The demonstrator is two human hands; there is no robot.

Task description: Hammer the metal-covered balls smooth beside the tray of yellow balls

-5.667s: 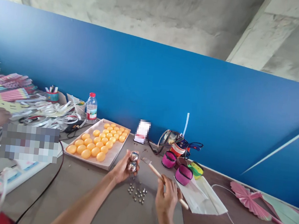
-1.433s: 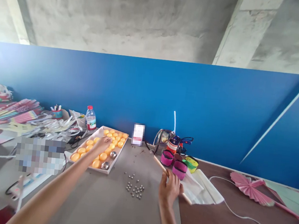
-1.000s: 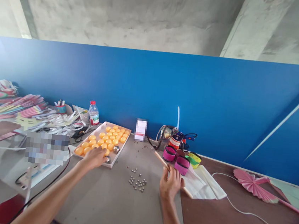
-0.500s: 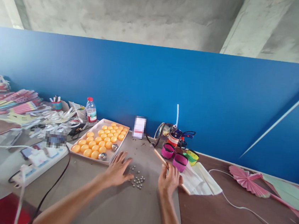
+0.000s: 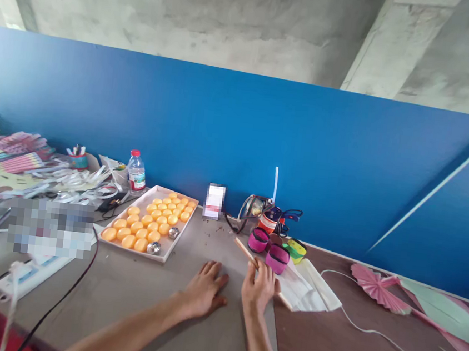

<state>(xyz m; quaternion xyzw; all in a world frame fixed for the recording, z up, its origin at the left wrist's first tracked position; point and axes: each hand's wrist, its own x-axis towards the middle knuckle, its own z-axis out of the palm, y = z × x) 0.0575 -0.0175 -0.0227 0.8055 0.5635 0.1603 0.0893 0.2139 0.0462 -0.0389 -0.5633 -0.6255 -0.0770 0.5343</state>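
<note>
My left hand lies palm down on the grey table mat, fingers somewhat spread and pointing right. The small metal balls seen earlier do not show; the hand covers that area. Just to its right, my right hand is closed on a pale strip-like edge, which runs diagonally beside white sheets. Two magenta rolls and a yellow-green roll sit behind this hand. Left of my hands is a shallow white tray with several orange balls and two silver balls.
A bottle, a small blurred card and a cup with cables stand along the blue partition. At left are a power strip, a black cable and craft strips. A pink fan-shaped piece and white cord lie right.
My left hand has moved right, over the place of the small metal balls, which no longer show. The right hand keeps its hold. The view has shifted slightly.
</note>
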